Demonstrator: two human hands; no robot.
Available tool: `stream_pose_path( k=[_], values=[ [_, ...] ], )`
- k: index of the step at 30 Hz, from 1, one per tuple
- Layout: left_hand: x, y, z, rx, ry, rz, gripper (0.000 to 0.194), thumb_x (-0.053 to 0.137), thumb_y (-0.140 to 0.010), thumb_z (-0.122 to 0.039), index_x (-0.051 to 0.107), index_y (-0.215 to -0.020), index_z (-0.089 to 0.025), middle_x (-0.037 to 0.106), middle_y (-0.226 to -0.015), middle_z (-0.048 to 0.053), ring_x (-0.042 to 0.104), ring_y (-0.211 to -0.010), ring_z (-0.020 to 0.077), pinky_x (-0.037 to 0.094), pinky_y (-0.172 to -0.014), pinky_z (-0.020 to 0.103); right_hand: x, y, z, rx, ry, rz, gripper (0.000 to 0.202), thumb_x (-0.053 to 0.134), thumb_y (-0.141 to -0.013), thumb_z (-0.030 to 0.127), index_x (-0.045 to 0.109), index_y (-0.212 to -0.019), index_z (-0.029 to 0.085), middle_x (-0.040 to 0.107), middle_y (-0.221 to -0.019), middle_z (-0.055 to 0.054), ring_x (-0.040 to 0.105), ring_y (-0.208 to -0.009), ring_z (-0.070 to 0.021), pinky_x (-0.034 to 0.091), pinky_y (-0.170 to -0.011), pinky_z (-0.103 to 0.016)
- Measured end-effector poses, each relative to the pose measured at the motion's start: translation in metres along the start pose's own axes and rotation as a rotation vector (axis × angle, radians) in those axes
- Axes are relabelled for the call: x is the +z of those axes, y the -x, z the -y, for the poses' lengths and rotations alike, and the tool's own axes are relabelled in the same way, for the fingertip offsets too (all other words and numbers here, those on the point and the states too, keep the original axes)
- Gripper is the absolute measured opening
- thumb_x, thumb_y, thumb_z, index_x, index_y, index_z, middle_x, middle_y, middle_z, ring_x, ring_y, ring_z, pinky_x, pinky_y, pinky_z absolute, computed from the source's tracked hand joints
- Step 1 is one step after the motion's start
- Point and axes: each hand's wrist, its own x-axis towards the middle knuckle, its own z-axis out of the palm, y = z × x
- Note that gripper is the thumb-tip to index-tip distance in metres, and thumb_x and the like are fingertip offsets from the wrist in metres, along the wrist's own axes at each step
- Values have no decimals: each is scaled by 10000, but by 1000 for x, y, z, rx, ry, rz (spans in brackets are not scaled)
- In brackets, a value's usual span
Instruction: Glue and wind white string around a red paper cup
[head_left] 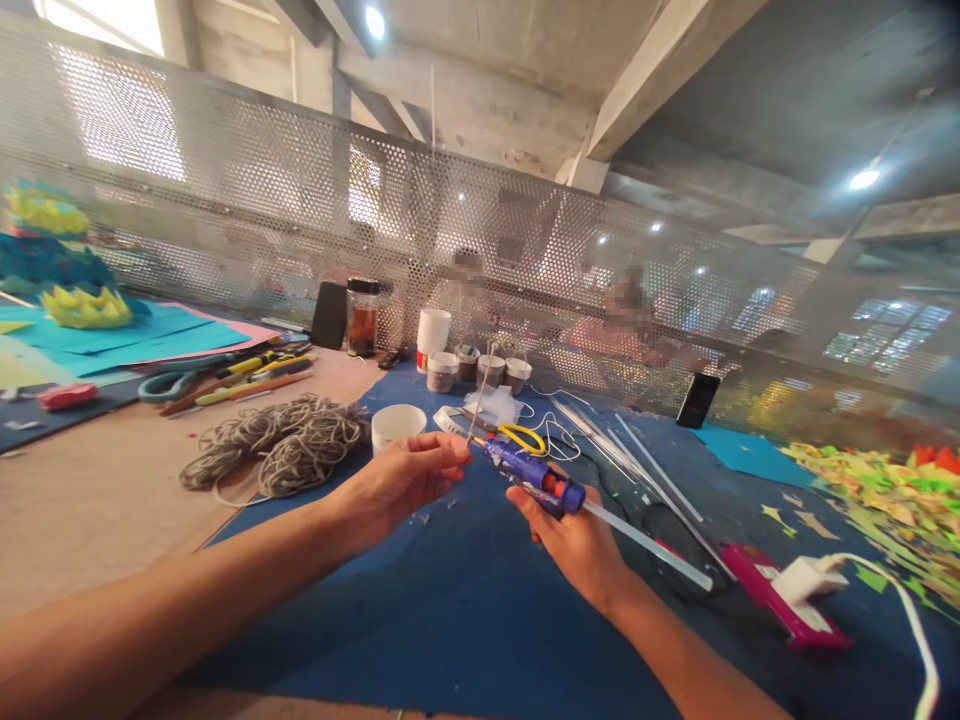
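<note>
My left hand (409, 480) pinches the lower end of a thin stick (482, 395) that points upward. Wrapped in my right hand (574, 535) is a blue glue gun (529, 472), its tip touching or very close to the stick beside my left fingertips. A long translucent glue stick (649, 545) comes out of the back of the gun. Just behind my left hand stands a white cup (397, 426), and yellow-handled scissors (523, 438) lie behind the gun.
Grey cord (285, 445) is heaped at the left, with pliers (176, 385) behind it. Small pots (442, 371) and a jar (363, 318) stand at the back. A magenta power strip (784, 600), a propped phone (697, 400) and paper scraps (892, 500) are at the right. People are beyond the mesh.
</note>
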Motion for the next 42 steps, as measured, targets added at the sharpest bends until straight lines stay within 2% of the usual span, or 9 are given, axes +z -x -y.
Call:
stream_pose_path(
  k=[14, 23, 32, 42],
  values=[
    [8, 8, -4, 182, -204, -80, 232, 868, -689, -297, 718, -775, -142, 654, -786, 6, 574, -697, 108, 439, -646, 205, 1, 1, 1, 18, 4, 20, 329, 580, -946, 505, 692, -979, 198, 591, -495, 39, 556, -411, -131, 452, -454, -232],
    [7, 8, -2, 105, -209, -71, 209, 846, -724, -301, 727, -792, -143, 658, -825, 13, 582, -733, 108, 444, -658, 196, 0, 1, 4, -2, -12, 19, 307, 587, -945, 486, 690, -964, 197, 599, -503, 41, 553, -415, -122, 455, -454, -222],
    [5, 7, 0, 86, -213, -67, 207, 858, -702, -297, 733, -782, -152, 674, -811, 8, 591, -734, 110, 441, -648, 192, 1, 1, 0, 11, -12, -13, 282, 589, -943, 480, 661, -892, 212, 608, -514, 36, 585, -430, -130, 474, -464, -221],
    [2, 4, 0, -5, -55, -46, 174, 861, -716, -237, 748, -808, -142, 679, -840, 22, 587, -685, 84, 477, -613, 164, -1, 1, 2, 3, -51, 36, 285, 590, -942, 490, 642, -892, 214, 570, -518, 48, 560, -446, -124, 478, -479, -220]
  ],
)
